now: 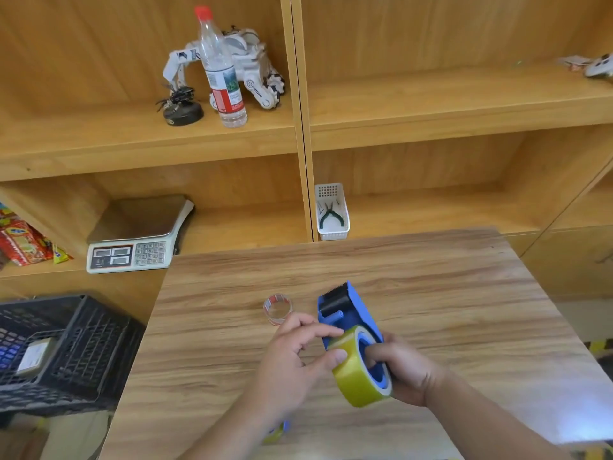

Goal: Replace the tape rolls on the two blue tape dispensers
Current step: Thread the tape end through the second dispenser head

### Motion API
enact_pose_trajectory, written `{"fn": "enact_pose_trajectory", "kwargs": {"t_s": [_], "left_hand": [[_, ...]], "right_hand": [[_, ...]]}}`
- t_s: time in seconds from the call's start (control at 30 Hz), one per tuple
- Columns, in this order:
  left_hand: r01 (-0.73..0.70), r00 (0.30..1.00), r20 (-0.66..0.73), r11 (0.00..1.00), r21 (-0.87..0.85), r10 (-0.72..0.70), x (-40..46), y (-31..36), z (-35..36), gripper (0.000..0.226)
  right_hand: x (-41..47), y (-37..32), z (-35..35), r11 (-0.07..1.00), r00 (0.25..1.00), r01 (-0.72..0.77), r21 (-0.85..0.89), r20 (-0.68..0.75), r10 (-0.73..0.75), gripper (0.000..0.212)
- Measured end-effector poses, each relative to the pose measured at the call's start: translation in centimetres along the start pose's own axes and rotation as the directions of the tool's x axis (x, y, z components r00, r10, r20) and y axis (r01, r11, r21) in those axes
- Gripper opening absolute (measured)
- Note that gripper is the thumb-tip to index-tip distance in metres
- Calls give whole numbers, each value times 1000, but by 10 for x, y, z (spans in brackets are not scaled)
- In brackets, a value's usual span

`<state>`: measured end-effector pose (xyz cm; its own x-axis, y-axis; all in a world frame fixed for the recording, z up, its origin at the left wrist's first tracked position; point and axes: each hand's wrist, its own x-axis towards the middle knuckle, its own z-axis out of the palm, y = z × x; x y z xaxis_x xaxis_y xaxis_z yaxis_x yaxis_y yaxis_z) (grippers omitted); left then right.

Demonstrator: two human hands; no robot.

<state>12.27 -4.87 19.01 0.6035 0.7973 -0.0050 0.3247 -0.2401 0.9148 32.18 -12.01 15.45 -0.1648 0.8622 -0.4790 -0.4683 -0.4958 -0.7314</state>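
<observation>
blue plastic tape dispenser (351,313), long axis away, cutter far; gripped by right hand (403,370); left hand (295,356) pinching yellowish tape roll (356,376).

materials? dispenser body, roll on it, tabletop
Dispenser: looks like moulded plastic, matte uniform blue, black cutter end. Tape roll: glossy yellowish translucent film, likely plastic packing tape. Table: wood-grain print, smooth; probably laminate, could be veneer.

Just beyond the left hand (292,356) an empty tape core (278,309) blocks the desk (447,293). Right of the right hand (403,370), the desk lies open.
</observation>
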Motion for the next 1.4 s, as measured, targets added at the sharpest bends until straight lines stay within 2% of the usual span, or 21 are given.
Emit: {"fn": "enact_pose_trajectory", "kwargs": {"t_s": [0.1, 0.27, 0.37, 0.5, 0.67, 0.8, 0.93, 1.07, 1.17, 1.27, 1.4], "left_hand": [[-14, 1000, 20, 1000, -11, 15, -2, 6, -3, 22], [-103, 994, -19, 993, 65, 104, -7, 16, -4, 3], [-160, 986, 83, 966, 201, 146, -8, 21, -11, 8], [-284, 951, 219, 896, 343, 217, -1, 25, -20, 12], [-453, 874, 387, 784, 424, 296, 16, 41, -27, 18], [-540, 801, 525, 725, 428, 286, 33, 59, -25, 14], [-500, 792, 568, 769, 398, 222, 45, 68, -21, 13], [-446, 807, 561, 812, 376, 184, 51, 69, -14, 12], [-389, 848, 501, 846, 365, 174, 53, 63, -14, 10], [-295, 902, 406, 895, 335, 145, 48, 60, -14, 8], [-187, 948, 302, 946, 266, 102, 43, 57, -13, 9]], "right_hand": [[-3, 2, 2, 1000, 998, -27, 11, 54, 26, 33], [-6, 8, 0, 998, 990, -56, -8, 126, 57, 41], [-6, 9, -3, 997, 986, -70, -12, 154, 71, 46], [-12, 9, -1, 995, 983, -94, -26, 154, 97, 31], [-14, 22, -1, 981, 967, -188, -37, 169, 192, 31], [-14, 28, 0, 958, 923, -287, 3, 270, 275, 30], [-20, 23, 1, 943, 888, -332, -8, 333, 316, 28], [-25, 26, -1, 950, 908, -313, -5, 292, 301, 28], [-30, 29, -1, 959, 927, -274, 70, 284, 244, 28], [-34, 34, -1, 974, 967, -173, 146, 215, 140, 32], [-41, 34, 3, 978, 981, -91, 189, 183, 56, 25]]}}
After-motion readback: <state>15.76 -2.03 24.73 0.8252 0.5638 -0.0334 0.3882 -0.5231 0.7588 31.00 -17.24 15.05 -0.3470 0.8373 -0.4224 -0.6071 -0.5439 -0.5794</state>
